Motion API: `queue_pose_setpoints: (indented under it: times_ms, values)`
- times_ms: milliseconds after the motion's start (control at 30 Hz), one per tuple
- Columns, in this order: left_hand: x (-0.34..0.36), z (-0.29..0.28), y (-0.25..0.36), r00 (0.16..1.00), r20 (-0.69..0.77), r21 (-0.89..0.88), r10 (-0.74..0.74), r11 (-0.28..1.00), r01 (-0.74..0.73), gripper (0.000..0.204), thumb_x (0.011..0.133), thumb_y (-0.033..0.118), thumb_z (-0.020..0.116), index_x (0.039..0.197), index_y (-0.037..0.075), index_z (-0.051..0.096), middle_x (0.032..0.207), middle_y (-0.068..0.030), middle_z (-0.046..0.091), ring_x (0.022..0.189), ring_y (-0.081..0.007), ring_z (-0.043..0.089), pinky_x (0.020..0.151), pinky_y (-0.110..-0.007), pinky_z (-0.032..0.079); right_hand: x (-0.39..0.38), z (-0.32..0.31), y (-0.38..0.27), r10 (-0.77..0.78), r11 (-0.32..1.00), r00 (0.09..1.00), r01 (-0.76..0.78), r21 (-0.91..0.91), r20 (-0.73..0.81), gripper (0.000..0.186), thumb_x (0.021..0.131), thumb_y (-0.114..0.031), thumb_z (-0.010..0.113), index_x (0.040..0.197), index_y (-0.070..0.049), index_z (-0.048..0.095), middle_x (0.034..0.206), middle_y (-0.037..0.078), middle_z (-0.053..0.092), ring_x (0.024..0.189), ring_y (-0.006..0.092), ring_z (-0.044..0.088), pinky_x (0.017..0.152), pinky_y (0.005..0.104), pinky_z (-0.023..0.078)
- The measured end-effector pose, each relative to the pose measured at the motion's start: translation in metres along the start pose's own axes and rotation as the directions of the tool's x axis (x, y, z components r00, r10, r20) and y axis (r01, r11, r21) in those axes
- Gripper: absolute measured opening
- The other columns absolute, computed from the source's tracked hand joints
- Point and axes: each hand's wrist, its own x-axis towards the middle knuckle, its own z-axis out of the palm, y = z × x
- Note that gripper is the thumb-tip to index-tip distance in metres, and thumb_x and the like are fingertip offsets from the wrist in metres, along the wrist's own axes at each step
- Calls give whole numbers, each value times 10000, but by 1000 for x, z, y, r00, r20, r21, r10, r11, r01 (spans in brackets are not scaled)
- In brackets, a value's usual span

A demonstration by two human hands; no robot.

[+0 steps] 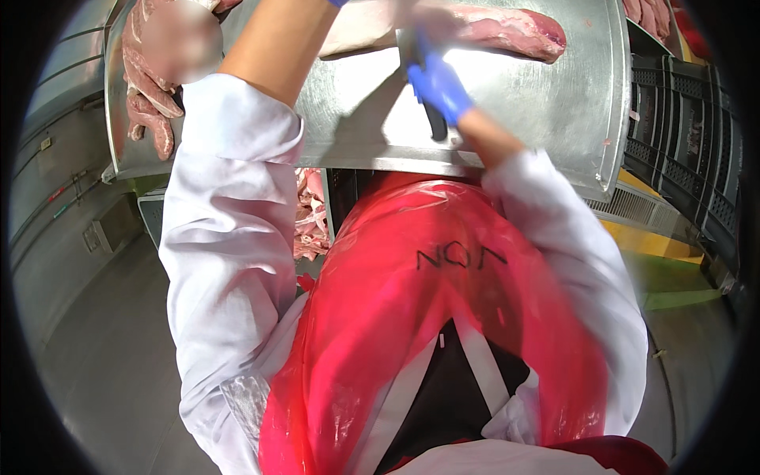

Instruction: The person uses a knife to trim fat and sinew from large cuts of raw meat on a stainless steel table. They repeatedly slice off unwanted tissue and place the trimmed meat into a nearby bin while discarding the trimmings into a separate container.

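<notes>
My right hand (442, 85), in a blue glove, is closed round the black handle of a knife (436, 125). The knife's blade points away from me, toward a long piece of pale and pink meat (511, 33) at the far side of the metal table (546, 111). Motion smears the blade's far end, and I cannot tell whether it touches the meat. My left arm reaches over the table to the far edge of the view. Only a sliver of my left hand's blue glove (338, 2) shows there; its fingers lie out of the picture.
Several cuts of meat (150, 107) lie at the table's left end. Below the near edge, a container holds meat trimmings (311, 214). Black plastic crates (681, 127) stand to the right, with more meat (649, 16) beyond them. A red plastic apron (380, 277) covers my front.
</notes>
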Motion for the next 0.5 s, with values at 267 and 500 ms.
queue_pose_setpoints:
  times_ms: [267, 500]
  values:
    - [-18, -28, 20, 992, -28, -172, 123, 977, -126, 211, 979, 161, 603, 1069, -15, 677, 786, -86, 656, 650, -163, 654, 556, -305, 561, -52, 50, -10, -109, 988, 994, 108, -115, 2, 808, 962, -140, 470, 1643, -166, 35, 664, 191, 651, 582, 281, 668, 594, 421, 544]
    - [-34, -58, 57, 979, -15, -317, 202, 928, -196, 189, 1000, 125, 555, 1068, -21, 654, 760, -73, 662, 602, -169, 655, 525, -292, 538, 1, 82, -32, -90, 958, 994, 70, -279, -62, 793, 981, -144, 450, 1641, -169, 11, 776, 275, 668, 646, 364, 679, 636, 473, 554]
